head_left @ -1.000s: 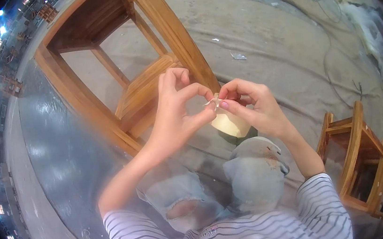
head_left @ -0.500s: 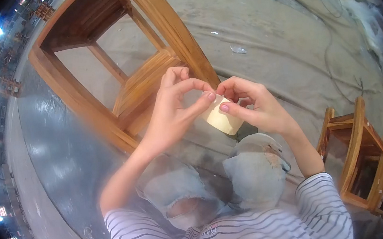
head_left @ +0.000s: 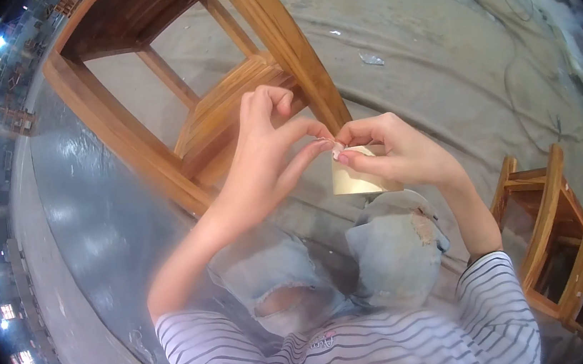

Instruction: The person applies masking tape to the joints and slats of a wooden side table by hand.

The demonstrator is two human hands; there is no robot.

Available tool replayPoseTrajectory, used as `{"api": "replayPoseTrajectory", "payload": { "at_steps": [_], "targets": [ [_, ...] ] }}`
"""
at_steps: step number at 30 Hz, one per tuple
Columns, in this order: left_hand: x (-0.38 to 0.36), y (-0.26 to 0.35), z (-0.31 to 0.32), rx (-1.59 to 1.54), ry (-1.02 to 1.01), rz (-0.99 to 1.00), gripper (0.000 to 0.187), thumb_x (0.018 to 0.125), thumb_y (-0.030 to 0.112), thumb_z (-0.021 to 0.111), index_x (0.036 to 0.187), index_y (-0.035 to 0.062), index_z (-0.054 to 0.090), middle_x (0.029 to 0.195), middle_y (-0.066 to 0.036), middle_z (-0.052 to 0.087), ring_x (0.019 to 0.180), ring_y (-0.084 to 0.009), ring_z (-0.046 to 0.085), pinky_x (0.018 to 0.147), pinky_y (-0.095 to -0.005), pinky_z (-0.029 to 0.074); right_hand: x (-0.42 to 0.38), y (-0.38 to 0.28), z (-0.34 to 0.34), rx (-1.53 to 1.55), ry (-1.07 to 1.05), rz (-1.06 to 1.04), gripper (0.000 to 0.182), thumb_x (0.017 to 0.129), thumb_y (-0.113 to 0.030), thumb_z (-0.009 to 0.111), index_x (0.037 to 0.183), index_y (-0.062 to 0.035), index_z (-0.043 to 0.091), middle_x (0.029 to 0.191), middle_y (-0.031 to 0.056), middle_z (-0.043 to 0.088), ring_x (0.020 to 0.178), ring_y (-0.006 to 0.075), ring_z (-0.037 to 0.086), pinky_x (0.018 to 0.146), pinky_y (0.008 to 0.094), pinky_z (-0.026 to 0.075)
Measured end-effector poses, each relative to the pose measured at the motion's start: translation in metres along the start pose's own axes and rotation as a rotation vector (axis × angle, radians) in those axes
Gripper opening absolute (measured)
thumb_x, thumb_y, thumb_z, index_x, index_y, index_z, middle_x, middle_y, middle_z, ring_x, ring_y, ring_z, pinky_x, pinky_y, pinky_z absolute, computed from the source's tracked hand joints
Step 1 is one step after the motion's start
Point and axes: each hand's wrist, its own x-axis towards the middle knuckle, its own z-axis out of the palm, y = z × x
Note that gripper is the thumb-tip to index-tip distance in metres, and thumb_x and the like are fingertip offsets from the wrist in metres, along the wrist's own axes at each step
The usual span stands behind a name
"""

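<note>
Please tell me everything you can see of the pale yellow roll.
The roll is pale yellow, like masking tape, its curved side smooth. The right hand holds it near a knee, thumb over its upper edge. The left hand pinches at a whitish scrap beside it; I cannot tell if they join.

Chair [head_left: 294,45] ahead left, second chair [head_left: 543,218] at right, roll [head_left: 356,180] between them, beyond knees [head_left: 394,246].
</note>
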Motion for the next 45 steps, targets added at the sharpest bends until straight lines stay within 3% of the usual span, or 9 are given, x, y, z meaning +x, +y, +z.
{"api": "replayPoseTrajectory", "payload": {
  "at_steps": [7, 10, 14, 15, 20, 29, 32, 35, 45],
  "targets": [
    [-0.028, -0.008, 0.008, 0.188, 0.202, -0.093, 0.013, 0.077, 0.008, 0.072, 0.089, 0.0077, 0.068, 0.095, -0.01, 0.036, 0.096, -0.0266, 0.039, 0.086, -0.0359, 0.036, 0.015, 0.011, 0.001, -0.251, -0.333, -0.139, 0.017, 0.086, -0.014, 0.061, 0.089, 0.0023, 0.065, 0.076, 0.0173, 0.067, 0.075, 0.0274, 0.066, 0.071, 0.032, 0.051],
    [-0.031, -0.021, -0.02, 0.36, 0.316, -0.183, 0.012, 0.075, 0.009, 0.073, 0.087, 0.0075, 0.069, 0.095, -0.011, 0.039, 0.097, -0.0288, 0.04, 0.086, -0.0371, 0.038, 0.004, 0.029, 0.015, -0.325, -0.374, -0.05, 0.017, 0.087, -0.015, 0.06, 0.088, 0.0016, 0.065, 0.077, 0.0172, 0.067, 0.079, 0.0283, 0.068, 0.073, 0.0331, 0.052],
    [-0.033, -0.031, -0.016, 0.458, 0.203, -0.119, 0.014, 0.072, 0.015, 0.077, 0.083, 0.0083, 0.07, 0.099, -0.013, 0.042, 0.102, -0.0298, 0.042, 0.087, -0.0378, 0.038, 0.007, 0.035, 0.009, -0.052, -0.104, 0.03, 0.013, 0.09, -0.011, 0.06, 0.091, 0.002, 0.063, 0.084, 0.0081, 0.065, 0.084, 0.0148, 0.063, 0.081, 0.0314, 0.051],
    [-0.031, -0.038, -0.011, 0.469, 0.196, -0.102, 0.015, 0.072, 0.015, 0.077, 0.083, 0.0085, 0.07, 0.1, -0.013, 0.043, 0.102, -0.0304, 0.042, 0.088, -0.0387, 0.039, 0.009, 0.038, 0.01, -0.021, -0.01, -0.017, 0.021, 0.089, -0.018, 0.061, 0.095, 0.0027, 0.064, 0.085, 0.0148, 0.068, 0.083, 0.0222, 0.067, 0.08, 0.0346, 0.051],
    [-0.015, -0.06, 0.008, 0.543, 0.158, -0.063, 0.017, 0.066, 0.017, 0.08, 0.075, 0.0091, 0.069, 0.104, -0.011, 0.046, 0.105, -0.0311, 0.043, 0.085, -0.0414, 0.039, 0.007, 0.029, 0.002, 0.075, 0.083, 0.002, 0.017, 0.09, -0.014, 0.061, 0.095, 0.0022, 0.062, 0.086, 0.0082, 0.066, 0.088, 0.0152, 0.063, 0.083, 0.0317, 0.049],
    [0.006, -0.058, 0.001, 0.801, 0.184, -0.202, 0.064, 0.059, 0.034, 0.085, 0.116, 0.0164, 0.062, 0.118, -0.009, 0.051, 0.115, -0.0283, 0.044, 0.087, -0.0458, 0.035, -0.001, 0.032, -0.024, 0.174, 0.254, 0.064, 0.015, 0.091, -0.015, 0.061, 0.095, -0.0007, 0.062, 0.082, 0.002, 0.064, 0.077, 0.0069, 0.058, 0.07, 0.0227, 0.046],
    [0.007, -0.08, -0.01, 0.681, -0.084, -0.238, 0.061, 0.062, 0.039, 0.082, 0.11, 0.0042, 0.065, 0.115, -0.014, 0.054, 0.115, -0.0307, 0.045, 0.088, -0.0495, 0.035, -0.004, 0.038, -0.033, 0.149, 0.344, 0.027, 0.016, 0.091, -0.017, 0.062, 0.095, -0.0016, 0.062, 0.082, 0.0023, 0.064, 0.077, 0.0071, 0.058, 0.069, 0.0222, 0.045],
    [0.017, -0.078, -0.014, 0.728, -0.277, -0.313, 0.072, 0.067, 0.052, 0.077, 0.119, 0.0048, 0.063, 0.121, -0.01, 0.056, 0.119, -0.0284, 0.044, 0.091, -0.0475, 0.035, -0.007, 0.045, -0.041, 0.139, 0.383, 0.011, 0.017, 0.09, -0.019, 0.064, 0.095, -0.0032, 0.063, 0.082, 0.0021, 0.064, 0.076, 0.0068, 0.058, 0.068, 0.0209, 0.044],
    [0.023, -0.077, -0.017, 0.687, -0.343, -0.346, 0.067, 0.066, 0.051, 0.078, 0.109, 0.0004, 0.066, 0.123, -0.012, 0.056, 0.118, -0.03, 0.044, 0.091, -0.0475, 0.035, 0.008, 0.06, -0.061, 0.185, 0.677, -0.061, 0.015, 0.094, -0.015, 0.057, 0.106, -0.0062, 0.061, 0.085, 0.002, 0.063, 0.074, 0.0074, 0.055, 0.065, 0.0212, 0.043]
  ]
}}
